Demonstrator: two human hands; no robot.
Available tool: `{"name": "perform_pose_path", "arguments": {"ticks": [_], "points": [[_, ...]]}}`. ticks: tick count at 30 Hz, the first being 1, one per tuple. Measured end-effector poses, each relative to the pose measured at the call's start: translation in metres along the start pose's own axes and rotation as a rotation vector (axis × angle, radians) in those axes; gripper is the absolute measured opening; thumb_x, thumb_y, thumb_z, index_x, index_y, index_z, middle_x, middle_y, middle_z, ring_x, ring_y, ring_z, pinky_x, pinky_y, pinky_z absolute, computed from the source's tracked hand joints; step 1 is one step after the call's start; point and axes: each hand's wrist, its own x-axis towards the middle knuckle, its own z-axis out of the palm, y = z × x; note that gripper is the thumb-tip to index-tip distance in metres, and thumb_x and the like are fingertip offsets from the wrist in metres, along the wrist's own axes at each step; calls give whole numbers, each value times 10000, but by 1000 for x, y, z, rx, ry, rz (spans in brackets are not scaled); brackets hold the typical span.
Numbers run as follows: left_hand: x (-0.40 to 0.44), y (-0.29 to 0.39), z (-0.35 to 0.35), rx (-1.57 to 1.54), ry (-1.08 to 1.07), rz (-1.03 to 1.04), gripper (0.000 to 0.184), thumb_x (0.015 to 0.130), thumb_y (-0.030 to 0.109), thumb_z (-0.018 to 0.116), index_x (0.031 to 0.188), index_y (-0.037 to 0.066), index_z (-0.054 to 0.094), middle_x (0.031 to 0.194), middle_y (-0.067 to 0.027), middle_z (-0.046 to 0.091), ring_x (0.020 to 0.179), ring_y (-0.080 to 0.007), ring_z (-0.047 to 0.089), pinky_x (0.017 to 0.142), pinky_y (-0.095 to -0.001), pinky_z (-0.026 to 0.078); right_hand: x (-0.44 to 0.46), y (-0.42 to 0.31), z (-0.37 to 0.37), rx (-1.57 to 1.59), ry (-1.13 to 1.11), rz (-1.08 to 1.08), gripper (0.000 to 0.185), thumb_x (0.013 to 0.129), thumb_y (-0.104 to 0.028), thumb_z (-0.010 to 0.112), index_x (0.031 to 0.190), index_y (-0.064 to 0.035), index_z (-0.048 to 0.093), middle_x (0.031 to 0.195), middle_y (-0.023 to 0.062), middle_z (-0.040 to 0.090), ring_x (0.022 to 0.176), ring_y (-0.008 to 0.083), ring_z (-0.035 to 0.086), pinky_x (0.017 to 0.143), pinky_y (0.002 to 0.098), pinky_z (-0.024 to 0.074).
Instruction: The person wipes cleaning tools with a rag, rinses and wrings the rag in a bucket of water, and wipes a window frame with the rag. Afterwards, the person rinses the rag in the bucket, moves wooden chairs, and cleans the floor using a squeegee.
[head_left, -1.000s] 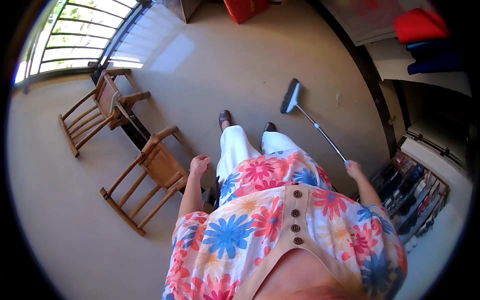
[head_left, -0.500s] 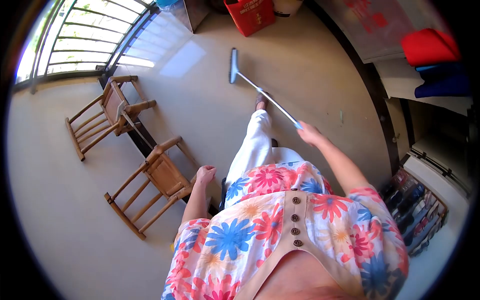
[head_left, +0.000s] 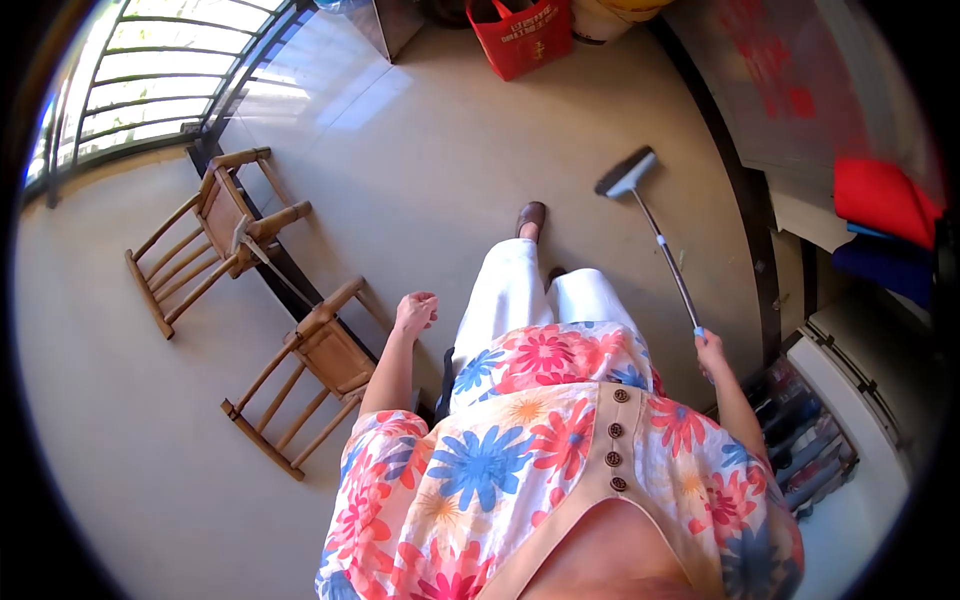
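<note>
My right hand [head_left: 710, 354] is wrapped round the top of the long handle of a broom [head_left: 629, 174]. The broom has a pale blue head with dark bristles, tilted above or against the floor to the right of my feet; exact contact is hard to tell. My left hand [head_left: 415, 314] hangs at my left side with its fingers curled in, and nothing shows in it. It is nearest to a wooden chair [head_left: 338, 352] on that side.
A second wooden chair [head_left: 228, 212] stands farther ahead on the left, near a barred window [head_left: 165, 70]. A red bag [head_left: 520, 42] sits on the tiled floor [head_left: 440, 140] ahead. Along the right are folded red cloth [head_left: 885, 200] and a shoe rack [head_left: 800, 435].
The broom head has swung from ahead of my foot to the right and turned. My right hand has moved right and lower with the handle. My left hand has risen slightly.
</note>
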Motion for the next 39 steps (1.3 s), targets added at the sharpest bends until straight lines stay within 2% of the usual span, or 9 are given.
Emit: {"name": "perform_pose_path", "arguments": {"ticks": [4,12,20,25,26,29,32,35,39], "points": [[3,17,14,35,-39,-5,246,750,212,578,935,56,629,737,-16,599,617,-115,588,516,-260,475,-49,-49,-26,-17,3,-61,233,901,-251,433,1109,-191,519,447,-19,352,309,102,349,274,270,270],[-17,38,11,82,24,-44,257,741,204,580,943,51,623,743,-14,601,628,-108,587,524,-255,468,57,-181,4,35,-126,-286,270,877,-303,449,1083,-152,535,502,26,440,345,138,426,318,307,351],[-28,63,73,-47,23,-84,232,727,172,567,916,51,626,689,-5,580,603,-106,574,503,-244,453,84,-20,-88,7,-69,-60,223,888,-307,448,988,-136,551,469,14,416,304,134,396,285,298,342],[-30,93,137,35,-37,-73,251,742,203,597,936,48,634,728,-17,604,616,-109,586,531,-259,475,62,-52,-144,114,-36,-83,206,905,-310,432,972,-136,519,474,9,388,286,113,340,263,282,285],[-32,99,144,40,-37,-65,250,745,201,596,940,50,633,731,-16,604,616,-109,585,529,-259,474,78,-61,-149,199,-76,-136,230,915,-305,417,1017,-127,524,462,14,394,283,119,350,257,285,277],[-42,113,149,70,-34,-62,257,753,196,597,965,52,627,737,-13,603,614,-109,582,522,-261,469,149,-138,-156,246,-115,-320,247,907,-294,412,839,-69,487,458,19,397,289,154,362,258,322,286],[-42,107,139,76,12,-68,260,753,196,597,970,54,623,725,-9,597,613,-106,583,514,-258,463,196,-208,-160,333,-106,-285,270,898,-334,415,856,-75,479,471,36,399,302,142,356,268,316,299],[-49,99,129,-11,66,-137,250,751,191,588,960,59,624,710,-7,590,606,-102,584,506,-254,459,204,-188,-166,419,-123,-151,269,899,-336,405,886,-76,472,462,46,397,304,142,364,269,314,304],[-51,92,138,106,37,-172,241,748,186,579,949,61,624,701,-3,586,595,-101,583,499,-250,458,201,-55,-152,488,-169,16,323,901,-412,404,949,-98,465,438,49,381,300,154,368,258,324,306]]}}
